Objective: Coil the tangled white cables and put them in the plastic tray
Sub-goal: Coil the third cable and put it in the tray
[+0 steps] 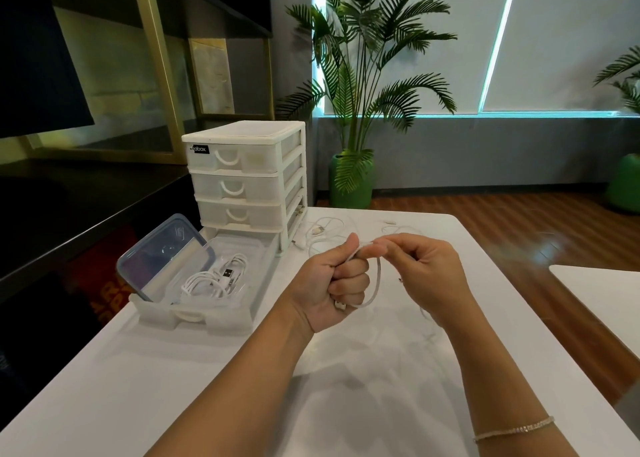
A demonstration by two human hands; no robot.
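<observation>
While the left hand [341, 280] is fisted around a white cable [376, 283] to anchor its loop, the right hand [427, 276] pinches the same cable just beside it, likely to feed the next turn. Coiled cables [216, 280] already lie in the plastic tray [194, 319] on the table [346, 387], left of both hands; 1 tangle [325, 231] waits beyond them.

- white cable [377, 280] partly hidden inside left hand [332, 283] fist; its run past right hand [433, 276] too faint to trace
- loose cables [325, 231] behind hands: count unclear
- lid [162, 255] hides tray [242, 318] left corner
</observation>
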